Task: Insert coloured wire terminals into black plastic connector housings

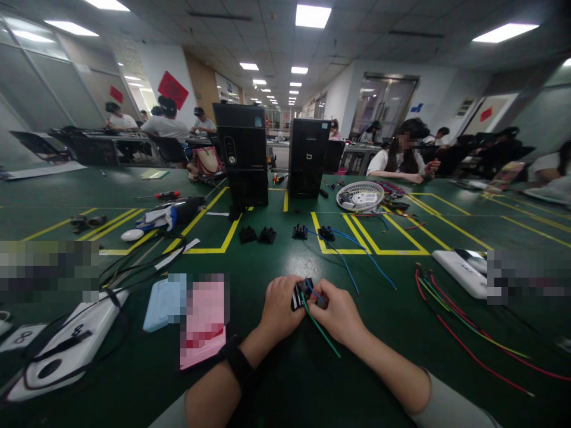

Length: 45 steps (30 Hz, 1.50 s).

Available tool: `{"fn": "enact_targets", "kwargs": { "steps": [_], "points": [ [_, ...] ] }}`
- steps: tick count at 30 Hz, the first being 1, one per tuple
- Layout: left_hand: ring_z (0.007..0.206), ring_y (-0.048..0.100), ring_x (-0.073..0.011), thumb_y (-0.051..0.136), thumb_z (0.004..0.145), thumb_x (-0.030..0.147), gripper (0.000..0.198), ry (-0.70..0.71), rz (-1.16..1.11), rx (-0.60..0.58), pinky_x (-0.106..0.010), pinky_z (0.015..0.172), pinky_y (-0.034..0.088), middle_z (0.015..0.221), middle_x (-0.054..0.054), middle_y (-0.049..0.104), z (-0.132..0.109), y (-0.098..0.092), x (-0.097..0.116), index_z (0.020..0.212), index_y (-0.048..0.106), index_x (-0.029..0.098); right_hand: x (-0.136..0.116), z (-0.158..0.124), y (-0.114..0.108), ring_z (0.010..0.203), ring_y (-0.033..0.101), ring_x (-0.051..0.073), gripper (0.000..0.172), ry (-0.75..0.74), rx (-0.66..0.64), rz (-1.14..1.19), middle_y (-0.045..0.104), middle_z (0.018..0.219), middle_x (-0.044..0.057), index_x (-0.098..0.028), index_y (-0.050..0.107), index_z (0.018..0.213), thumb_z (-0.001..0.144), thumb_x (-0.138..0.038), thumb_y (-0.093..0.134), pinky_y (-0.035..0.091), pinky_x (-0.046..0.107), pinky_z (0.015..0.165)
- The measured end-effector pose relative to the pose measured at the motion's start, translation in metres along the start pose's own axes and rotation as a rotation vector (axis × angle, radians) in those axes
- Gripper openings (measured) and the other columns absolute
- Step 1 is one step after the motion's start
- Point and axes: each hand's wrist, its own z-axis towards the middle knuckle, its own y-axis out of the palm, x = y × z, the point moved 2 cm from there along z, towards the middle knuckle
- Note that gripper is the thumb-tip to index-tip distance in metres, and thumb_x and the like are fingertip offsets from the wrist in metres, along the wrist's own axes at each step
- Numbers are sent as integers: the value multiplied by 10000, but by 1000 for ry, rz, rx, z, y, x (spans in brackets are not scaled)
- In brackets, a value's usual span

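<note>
My left hand grips a small black plastic connector just above the green table. My right hand pinches a green wire at the connector's side, with a short blue wire beside it. The green wire trails down toward me. Several more black connectors lie further out, two of them with blue wires running from them.
Loose red, green and yellow wires lie to the right beside a white device. Two black computer towers stand at the back centre, with a white fan grille nearby. Cables and white devices lie left. Other people sit at far tables.
</note>
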Motion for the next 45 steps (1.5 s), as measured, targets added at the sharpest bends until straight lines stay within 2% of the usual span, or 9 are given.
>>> {"fn": "enact_targets", "kwargs": {
  "steps": [10, 15, 18, 22, 24, 27, 35, 41, 45],
  "points": [
    [981, 495, -239, 593, 706, 283, 355, 1, 0, -1, -375, 881, 357, 1004, -34, 572, 0, 0, 0, 1044, 498, 226, 1, 0, -2, 559, 525, 130, 15, -4, -43, -20, 584, 612, -24, -203, 554, 718, 708, -191, 558, 303, 208, 529],
    [1000, 494, -240, 602, 696, 265, 362, 2, -6, -17, -373, 893, 353, 1020, -33, 576, -1, 0, 1, 1045, 510, 230, -2, -3, -1, 622, 537, 144, 40, -124, -30, -131, 600, 692, -5, -205, 549, 743, 734, -169, 534, 298, 226, 554],
    [996, 501, -239, 611, 704, 286, 362, -10, -5, -15, -378, 893, 357, 1019, -35, 581, -1, 0, 0, 1048, 515, 228, -3, -4, -5, 590, 518, 134, 39, -156, -29, -63, 584, 662, -9, -200, 531, 713, 739, -173, 540, 316, 227, 548],
    [997, 509, -238, 633, 709, 320, 370, -21, -13, -12, -388, 895, 362, 1031, -36, 588, 0, -2, 1, 1051, 523, 232, 1, -3, -28, 563, 498, 122, 84, -156, 164, 129, 596, 678, 5, -197, 542, 740, 795, -261, 544, 360, 226, 536],
    [1008, 507, -241, 655, 696, 320, 400, -20, -17, -15, -392, 902, 359, 1045, -38, 588, 0, -3, 1, 1064, 523, 233, 9, 1, -44, 571, 503, 118, 106, -125, 290, 171, 630, 754, 23, -193, 551, 780, 797, -297, 555, 386, 228, 546],
    [1011, 507, -241, 663, 695, 317, 402, -19, -17, -18, -395, 904, 360, 1044, -37, 589, 0, -4, 2, 1063, 526, 231, 29, 11, -65, 618, 554, 137, 212, -58, 330, 114, 658, 803, 23, -189, 582, 934, 756, -305, 583, 420, 237, 575],
    [1015, 511, -254, 639, 721, 323, 373, -10, -15, -16, -407, 897, 371, 1040, -51, 589, 1, -2, 0, 1063, 530, 220, 96, 34, -108, 870, 628, 208, 276, 336, 228, -435, 690, 999, 20, -244, 671, 1008, 776, -303, 534, 455, 281, 719],
    [1041, 505, -260, 631, 729, 316, 366, -21, -20, -20, -422, 923, 358, 1049, -52, 588, 1, -3, 1, 1068, 532, 223, 128, 74, -129, 965, 606, 264, 267, 483, 160, -488, 671, 1046, 79, -221, 683, 1009, 769, -273, 579, 459, 326, 758],
    [1044, 504, -256, 633, 723, 292, 370, -24, -31, -10, -418, 921, 357, 1054, -51, 589, 0, -3, 1, 1072, 534, 219, 152, 115, -135, 973, 593, 217, 222, 560, 90, -470, 636, 1075, 86, -193, 651, 1021, 820, -272, 604, 468, 345, 815]
  ]
}}
